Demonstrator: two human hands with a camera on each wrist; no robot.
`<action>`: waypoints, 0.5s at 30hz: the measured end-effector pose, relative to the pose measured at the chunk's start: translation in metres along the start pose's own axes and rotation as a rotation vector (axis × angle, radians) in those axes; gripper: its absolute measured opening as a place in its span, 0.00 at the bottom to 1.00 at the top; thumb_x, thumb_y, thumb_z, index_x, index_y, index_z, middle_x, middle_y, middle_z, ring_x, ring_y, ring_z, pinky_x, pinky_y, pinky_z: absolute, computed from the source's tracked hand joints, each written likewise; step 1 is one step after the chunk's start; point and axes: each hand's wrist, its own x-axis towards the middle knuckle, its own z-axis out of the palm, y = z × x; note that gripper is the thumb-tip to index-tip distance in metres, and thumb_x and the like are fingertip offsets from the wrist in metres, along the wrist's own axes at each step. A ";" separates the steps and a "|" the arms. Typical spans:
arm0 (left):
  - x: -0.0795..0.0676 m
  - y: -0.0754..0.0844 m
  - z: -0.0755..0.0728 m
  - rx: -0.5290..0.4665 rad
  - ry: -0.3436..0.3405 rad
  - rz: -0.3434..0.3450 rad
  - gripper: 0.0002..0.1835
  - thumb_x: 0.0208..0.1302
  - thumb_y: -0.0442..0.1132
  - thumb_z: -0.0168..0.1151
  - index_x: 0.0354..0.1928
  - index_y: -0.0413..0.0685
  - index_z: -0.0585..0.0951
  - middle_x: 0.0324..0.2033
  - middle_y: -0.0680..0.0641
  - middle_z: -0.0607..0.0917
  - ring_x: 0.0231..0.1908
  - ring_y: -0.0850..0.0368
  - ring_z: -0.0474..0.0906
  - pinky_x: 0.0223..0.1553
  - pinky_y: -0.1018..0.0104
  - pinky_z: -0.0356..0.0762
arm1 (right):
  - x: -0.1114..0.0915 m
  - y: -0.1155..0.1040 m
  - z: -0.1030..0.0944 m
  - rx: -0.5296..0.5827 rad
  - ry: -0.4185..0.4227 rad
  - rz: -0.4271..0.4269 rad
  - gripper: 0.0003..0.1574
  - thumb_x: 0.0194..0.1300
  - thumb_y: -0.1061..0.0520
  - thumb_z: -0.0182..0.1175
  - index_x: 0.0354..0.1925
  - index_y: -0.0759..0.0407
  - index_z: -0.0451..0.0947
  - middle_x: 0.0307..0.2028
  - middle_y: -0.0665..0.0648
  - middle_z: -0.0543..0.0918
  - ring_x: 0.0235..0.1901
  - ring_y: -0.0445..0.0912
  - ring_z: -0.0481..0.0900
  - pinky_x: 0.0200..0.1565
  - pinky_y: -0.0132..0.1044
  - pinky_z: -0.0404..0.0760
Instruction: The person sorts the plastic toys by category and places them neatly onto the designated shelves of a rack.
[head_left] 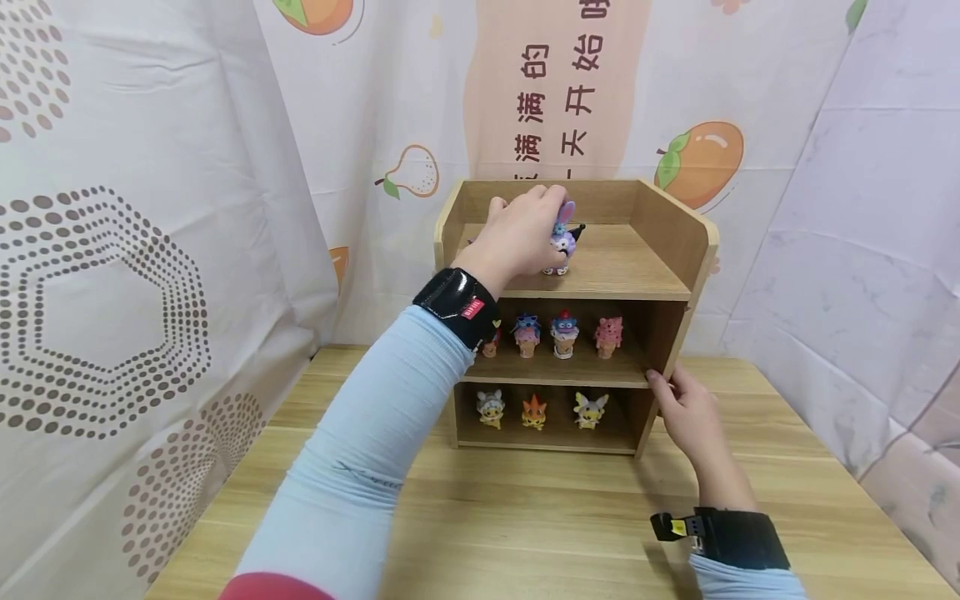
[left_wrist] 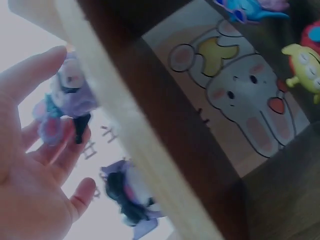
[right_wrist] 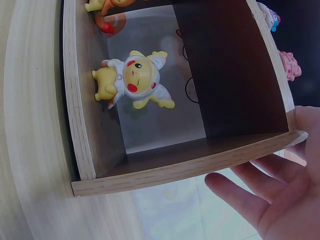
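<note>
At the wooden display shelf (head_left: 678, 225), my left hand (head_left: 525, 229) pinches a purple figurine (head_left: 562, 242) with long rabbit ears between thumb and fingers, over the top board. In the left wrist view, the same figurine (left_wrist: 75, 95) shows a black pointed part. Another figurine (left_wrist: 135, 195), purple and black, stands near that hand's little finger; in the head view the hand mostly hides it. My right hand (head_left: 690, 412) holds the shelf's right side panel, thumb at the front edge and fingers along the outside.
On the middle level stand several ice-cream-cone figurines, among them a pink one (head_left: 608, 336) and a blue one (head_left: 527, 333). The bottom level holds three figurines, including a yellow one in a white hood (head_left: 590, 410). A wooden table (head_left: 525, 517) bears the shelf; printed curtains (head_left: 405, 92) hang behind.
</note>
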 end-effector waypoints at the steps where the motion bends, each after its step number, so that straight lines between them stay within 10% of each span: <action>1: -0.002 0.000 -0.002 -0.004 0.016 0.003 0.38 0.61 0.54 0.70 0.71 0.58 0.65 0.62 0.55 0.72 0.61 0.59 0.69 0.59 0.54 0.58 | 0.000 0.000 0.000 -0.001 -0.001 0.001 0.29 0.80 0.42 0.48 0.61 0.64 0.76 0.56 0.73 0.80 0.51 0.65 0.82 0.34 0.29 0.80; 15: -0.062 -0.014 -0.009 -0.135 0.318 0.193 0.33 0.65 0.59 0.68 0.66 0.54 0.73 0.61 0.54 0.76 0.58 0.58 0.70 0.59 0.56 0.60 | 0.000 -0.002 0.001 0.013 0.009 0.010 0.28 0.80 0.43 0.49 0.60 0.64 0.77 0.54 0.73 0.81 0.50 0.65 0.83 0.33 0.26 0.80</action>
